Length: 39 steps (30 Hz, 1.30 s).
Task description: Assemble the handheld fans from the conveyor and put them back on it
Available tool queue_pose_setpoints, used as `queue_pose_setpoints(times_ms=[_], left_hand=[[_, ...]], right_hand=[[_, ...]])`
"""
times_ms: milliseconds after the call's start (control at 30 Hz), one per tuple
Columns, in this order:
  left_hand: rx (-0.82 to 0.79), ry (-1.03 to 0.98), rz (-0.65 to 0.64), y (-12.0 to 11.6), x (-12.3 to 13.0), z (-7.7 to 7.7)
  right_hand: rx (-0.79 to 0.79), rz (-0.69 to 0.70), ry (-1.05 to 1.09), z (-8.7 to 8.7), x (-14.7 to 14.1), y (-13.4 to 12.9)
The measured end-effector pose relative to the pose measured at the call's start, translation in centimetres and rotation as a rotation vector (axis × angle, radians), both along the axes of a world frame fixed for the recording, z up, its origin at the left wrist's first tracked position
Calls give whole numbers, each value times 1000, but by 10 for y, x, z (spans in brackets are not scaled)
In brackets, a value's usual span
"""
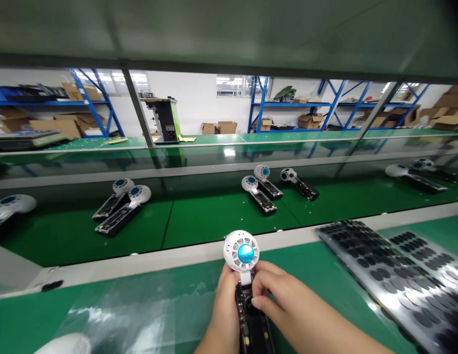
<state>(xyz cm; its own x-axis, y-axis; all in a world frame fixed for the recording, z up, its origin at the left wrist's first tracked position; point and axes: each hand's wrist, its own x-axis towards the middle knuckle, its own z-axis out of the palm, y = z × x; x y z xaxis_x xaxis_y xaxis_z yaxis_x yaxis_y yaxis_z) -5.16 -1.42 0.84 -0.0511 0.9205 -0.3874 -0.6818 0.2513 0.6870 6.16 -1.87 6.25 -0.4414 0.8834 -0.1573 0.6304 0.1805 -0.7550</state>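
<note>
A handheld fan (242, 250) with a round white head, a blue disc at its centre and a black handle showing its circuit parts is in front of me. My left hand (225, 305) is closed around the left side of the handle, just below the head. My right hand (275, 292) is at the right side of the neck, its thumb and fingers drawn together against the upper handle. Whatever may be between those fingertips is hidden. The lower end of the handle runs out of view at the bottom.
Sheets of black round stickers (383, 275) lie at right. Clear plastic film (133, 309) and a white rounded part (64, 344) are at left, near small black pads (52, 285). Beyond the pale rail, several similar fans (263, 201) lie on the green belt (199, 211). A shelf (229, 34) hangs overhead.
</note>
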Motion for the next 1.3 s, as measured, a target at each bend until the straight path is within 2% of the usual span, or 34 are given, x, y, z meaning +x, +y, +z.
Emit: queue_pose_setpoints(times_ms=[167,400,633,800,967,1133,1200,1300], left_hand=[[-10,-17,5,-1,0,-6],[20,-85,-1,-2,3,-3],[26,-70,5,1,1,-10],[18,-101,-17,-1,3,-8],[24,-95,-10,-4,3,-5],[35,-56,3,0,0,-13],[43,-47,9,4,-3,-19],[53,-34,4,10,-8,-26]], right_hand=[[9,20,-44,2,-1,0],[17,49,-106,7,-2,4],[72,75,-198,3,-5,4],[57,84,-210,8,-8,2],[62,35,-191,9,-8,-1],[85,-17,-123,5,-5,-2],[63,-120,-53,-2,-4,-3],[-87,-212,92,-19,-2,-5]])
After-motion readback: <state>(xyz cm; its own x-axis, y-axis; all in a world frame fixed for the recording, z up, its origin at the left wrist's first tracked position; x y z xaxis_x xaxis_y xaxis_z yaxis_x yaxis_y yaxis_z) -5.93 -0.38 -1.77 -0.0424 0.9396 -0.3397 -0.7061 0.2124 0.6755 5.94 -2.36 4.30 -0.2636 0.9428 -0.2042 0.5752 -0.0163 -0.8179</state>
